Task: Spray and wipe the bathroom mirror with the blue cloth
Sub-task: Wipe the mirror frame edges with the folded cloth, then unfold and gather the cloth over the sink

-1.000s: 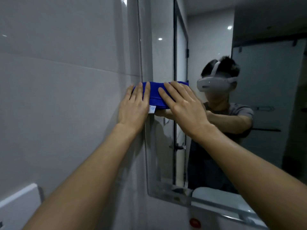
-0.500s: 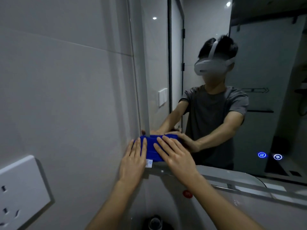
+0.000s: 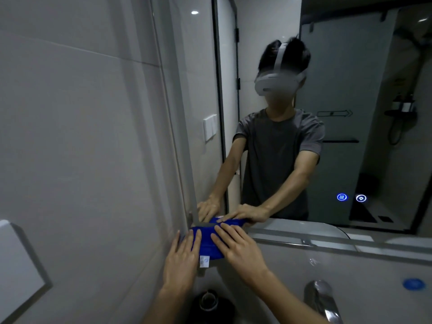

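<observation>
Both hands were flat on the blue cloth (image 3: 205, 242) at the lower-left corner of the mirror (image 3: 268, 31). The left hand (image 3: 181, 260) lay with fingers straight and together, fingertips on the cloth's left end, right beside the mirror's vertical left edge. The right hand (image 3: 238, 250) pressed with straight, slightly spread fingers on the cloth's right part. Neither hand curled round the cloth; both were open and pressing.

The cloth was folded into a horizontal band. It sat across the mirror's bottom edge, its upper margin on the glass, its lower part hanging over the wall below. A small white tag (image 3: 204, 261) hung from its lower edge, between the two hands.

Edges: the tiled wall (image 3: 81, 136) met the mirror's left edge just beside the left hand, so no room remained leftward. The bottom frame strip (image 3: 304, 240) ran rightward from the cloth. To the right and upward the glass lay open. Two lit touch icons (image 3: 351, 197) showed on the glass low at the right, well apart from the hands.

Below: a dark bottle top (image 3: 208, 300) stood under the forearms; a chrome faucet (image 3: 321, 298) stood to the right of the right forearm; a blue round sticker (image 3: 413, 284) lay far right. A white wall outlet plate (image 3: 16, 272) sat at the left frame edge.
</observation>
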Demonstrator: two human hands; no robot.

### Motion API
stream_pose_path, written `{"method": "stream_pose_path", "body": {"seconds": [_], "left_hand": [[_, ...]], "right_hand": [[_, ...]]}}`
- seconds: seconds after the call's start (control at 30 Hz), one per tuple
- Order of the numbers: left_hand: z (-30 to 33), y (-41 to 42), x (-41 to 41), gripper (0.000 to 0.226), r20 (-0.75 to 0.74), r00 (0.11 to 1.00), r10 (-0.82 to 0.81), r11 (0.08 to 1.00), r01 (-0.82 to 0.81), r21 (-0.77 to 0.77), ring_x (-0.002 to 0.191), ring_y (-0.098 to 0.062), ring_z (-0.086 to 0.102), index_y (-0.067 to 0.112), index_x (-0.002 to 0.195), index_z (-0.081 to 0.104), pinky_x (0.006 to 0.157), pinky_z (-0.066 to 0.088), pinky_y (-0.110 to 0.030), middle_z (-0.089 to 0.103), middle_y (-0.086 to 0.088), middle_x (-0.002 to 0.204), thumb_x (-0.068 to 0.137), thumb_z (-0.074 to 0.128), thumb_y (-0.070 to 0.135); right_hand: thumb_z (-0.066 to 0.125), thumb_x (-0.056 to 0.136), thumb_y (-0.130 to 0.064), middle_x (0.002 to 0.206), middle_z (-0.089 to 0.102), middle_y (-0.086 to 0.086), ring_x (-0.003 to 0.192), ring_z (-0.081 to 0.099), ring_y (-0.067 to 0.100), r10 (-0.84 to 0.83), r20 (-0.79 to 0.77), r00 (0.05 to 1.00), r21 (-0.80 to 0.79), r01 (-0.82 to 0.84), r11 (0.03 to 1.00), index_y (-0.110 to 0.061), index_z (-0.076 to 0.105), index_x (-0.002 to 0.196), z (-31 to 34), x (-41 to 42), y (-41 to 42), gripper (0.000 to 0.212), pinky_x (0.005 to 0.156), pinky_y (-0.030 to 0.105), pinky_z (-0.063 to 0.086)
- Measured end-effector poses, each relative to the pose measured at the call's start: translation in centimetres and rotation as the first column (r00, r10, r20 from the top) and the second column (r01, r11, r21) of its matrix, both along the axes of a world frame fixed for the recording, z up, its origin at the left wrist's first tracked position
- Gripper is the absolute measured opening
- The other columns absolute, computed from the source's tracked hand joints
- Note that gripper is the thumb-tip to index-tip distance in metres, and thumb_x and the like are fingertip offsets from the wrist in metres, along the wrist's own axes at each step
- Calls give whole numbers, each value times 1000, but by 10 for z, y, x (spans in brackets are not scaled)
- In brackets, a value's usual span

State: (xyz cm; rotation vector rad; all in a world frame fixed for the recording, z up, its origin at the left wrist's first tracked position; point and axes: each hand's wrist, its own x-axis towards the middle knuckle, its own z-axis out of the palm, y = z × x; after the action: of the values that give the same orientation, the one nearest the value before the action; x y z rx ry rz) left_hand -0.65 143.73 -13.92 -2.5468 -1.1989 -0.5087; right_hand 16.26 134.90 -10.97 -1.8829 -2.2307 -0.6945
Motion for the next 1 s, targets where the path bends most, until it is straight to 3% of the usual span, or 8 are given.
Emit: {"method": "stream_pose_path", "body": {"seconds": [0.1, 0.2, 0.33, 0.47, 0.6, 0.7, 0.77, 1.0], "left_hand": [[-2, -19, 4, 97, -9, 995, -96, 991, 95, -96, 87, -18, 75, 7, 112, 74, 107, 35, -39, 76, -8, 102, 19, 93, 25], [5, -51, 8, 76, 78, 973, -219, 961, 229, -155, 86, -11, 72, 17, 114, 72, 106, 29, -31, 75, 5, 100, 39, 81, 17], [10, -101, 21, 54, 344, 900, -269, 887, 371, -276, 98, -10, 64, 22, 118, 65, 109, 33, -21, 69, 9, 105, 65, 58, 14], [33, -156, 35, 41, 566, 814, -130, 759, 449, -472, 91, 3, 63, 27, 114, 64, 82, 47, -11, 69, 14, 102, 76, 56, 13], [43, -200, 44, 33, 681, 732, 7, 635, 523, -568, 83, 8, 63, 28, 99, 63, 67, 46, -8, 70, 13, 91, 84, 56, -1], [42, -224, 51, 32, 729, 670, 139, 486, 595, -640, 85, -2, 68, 22, 102, 65, 70, 50, -13, 74, 2, 92, 91, 51, -4], [37, -239, 55, 29, 739, 634, 228, 361, 650, -669, 93, -19, 71, 16, 105, 67, 74, 55, -25, 76, -5, 94, 94, 48, -4], [24, -282, 58, 29, 722, 579, 379, 102, 749, -654, 105, -40, 66, 8, 117, 65, 93, 50, -53, 73, -19, 107, 97, 45, 0]], "right_hand": [[96, 41, -35, 111, 73, 3, 104, 70, 19, -33, -5, 999, -21, 32, 999, -22, 76, 110, -10, 8, -23, 72, 87, 33, 56], [96, 33, -35, 108, 73, -1, 96, 71, 15, -104, -112, 988, -87, 95, 992, -25, 75, 109, -15, 23, -65, 80, 80, 27, 57], [65, 78, -21, 139, 52, -9, 126, 49, 12, -112, -350, 930, -104, 80, 991, -29, 50, 139, -12, 46, -138, 64, 108, 26, 35], [58, 78, -17, 120, 62, -16, 110, 57, -1, -107, -733, 672, -57, 95, 994, -33, 54, 131, 0, 54, -201, 56, 99, 25, 45], [62, 83, -12, 101, 70, -16, 94, 67, 9, -105, -918, 383, -45, 162, 986, -42, 55, 123, 10, 58, -260, 50, 82, 23, 55], [62, 89, 0, 102, 70, -14, 95, 67, 9, -78, -989, 123, -56, 176, 983, -34, 58, 121, 17, 59, -293, 46, 76, 26, 58], [61, 91, 1, 104, 71, -9, 98, 67, 11, -68, -998, -7, -68, 180, 981, -30, 58, 121, 18, 61, -312, 43, 75, 29, 59], [64, 93, -13, 109, 71, -2, 101, 69, 21, -29, -971, -238, -81, 210, 974, -29, 62, 120, 11, 62, -361, 31, 80, 47, 60]]}}
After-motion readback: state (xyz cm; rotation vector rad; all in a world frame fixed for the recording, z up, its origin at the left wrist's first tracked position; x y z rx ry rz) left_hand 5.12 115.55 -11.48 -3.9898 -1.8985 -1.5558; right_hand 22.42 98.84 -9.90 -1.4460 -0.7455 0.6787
